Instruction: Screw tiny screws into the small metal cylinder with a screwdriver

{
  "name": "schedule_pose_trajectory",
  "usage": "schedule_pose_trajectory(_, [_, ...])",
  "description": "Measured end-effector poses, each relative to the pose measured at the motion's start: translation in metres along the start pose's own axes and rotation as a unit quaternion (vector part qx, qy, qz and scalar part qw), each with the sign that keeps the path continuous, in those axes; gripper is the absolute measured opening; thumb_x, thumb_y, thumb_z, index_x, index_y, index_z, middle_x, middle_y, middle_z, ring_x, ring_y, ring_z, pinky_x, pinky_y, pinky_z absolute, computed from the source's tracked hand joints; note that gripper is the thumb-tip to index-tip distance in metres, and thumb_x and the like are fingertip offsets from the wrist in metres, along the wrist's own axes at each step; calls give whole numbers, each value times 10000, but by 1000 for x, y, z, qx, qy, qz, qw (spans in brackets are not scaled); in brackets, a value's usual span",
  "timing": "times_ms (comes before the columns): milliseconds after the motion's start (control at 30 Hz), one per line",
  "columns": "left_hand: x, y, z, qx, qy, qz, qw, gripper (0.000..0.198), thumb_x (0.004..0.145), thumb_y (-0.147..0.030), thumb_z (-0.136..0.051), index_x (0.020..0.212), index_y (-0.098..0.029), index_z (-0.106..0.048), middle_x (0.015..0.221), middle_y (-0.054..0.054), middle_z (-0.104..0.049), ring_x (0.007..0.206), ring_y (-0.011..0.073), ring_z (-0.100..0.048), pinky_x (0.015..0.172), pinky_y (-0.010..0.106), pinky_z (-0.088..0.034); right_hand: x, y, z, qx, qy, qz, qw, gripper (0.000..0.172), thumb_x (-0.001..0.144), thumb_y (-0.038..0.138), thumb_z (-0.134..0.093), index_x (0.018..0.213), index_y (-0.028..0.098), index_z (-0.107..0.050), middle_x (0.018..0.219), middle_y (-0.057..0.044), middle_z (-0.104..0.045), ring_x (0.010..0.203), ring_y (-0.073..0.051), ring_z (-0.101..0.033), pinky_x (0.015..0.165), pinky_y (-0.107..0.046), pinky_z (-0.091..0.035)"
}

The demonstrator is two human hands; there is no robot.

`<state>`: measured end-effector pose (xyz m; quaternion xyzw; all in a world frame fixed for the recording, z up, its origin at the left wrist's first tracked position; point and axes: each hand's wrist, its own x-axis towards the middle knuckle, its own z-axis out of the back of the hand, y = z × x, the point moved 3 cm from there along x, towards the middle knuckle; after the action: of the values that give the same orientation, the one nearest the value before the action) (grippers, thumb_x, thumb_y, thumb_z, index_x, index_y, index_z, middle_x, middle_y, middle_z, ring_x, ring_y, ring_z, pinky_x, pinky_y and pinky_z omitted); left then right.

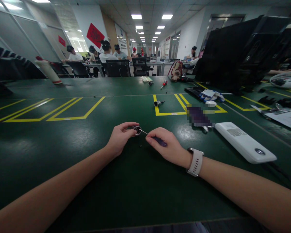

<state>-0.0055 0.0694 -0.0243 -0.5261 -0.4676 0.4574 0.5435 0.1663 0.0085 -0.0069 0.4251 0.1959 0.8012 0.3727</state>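
My left hand (120,137) pinches a small round metal part (137,130) with a dark hollow middle, just above the green table. In my right hand (168,145) is a screwdriver with a purple handle (160,141) and a thin metal shaft. Its tip reaches into the opening of the round part; what it touches inside is too small to tell. Below them on the table lies a tiny dark piece (140,146). A metal part with a cup-like end and a stem (158,103) lies beyond my hands, by the yellow tape.
To the right are a white power bank-like box (244,142), a phone (200,116), blue-white gloves (211,95) and a clipboard (285,115). A red screwdriver (164,84) lies farther back. A large black monitor (232,55) stands back right, a white cup (49,71) back left. People sit beyond.
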Motion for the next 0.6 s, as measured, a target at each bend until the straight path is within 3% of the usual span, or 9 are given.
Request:
schedule_pose_trajectory(467, [-1,-1,-2,41,-22,-16,999,241,648,-220,-704,870,-125,-685,792,48,-719,711,175,-684,806,350,-541,-1,6,-2,-32,16,32,999,107,881,226,-518,900,181,-613,886,-43,-662,837,-154,-591,781,-318,-458])
schedule_pose_trajectory(600, [0,0,-1,40,-10,-9,999,234,658,-199,-696,880,-129,-675,805,49,-716,739,178,-684,822,353,-538,0,3,2,41,-5,-40,998,146,876,267,-522,882,172,-633,862,-43,-659,812,-157,-595,749,-315,-459])
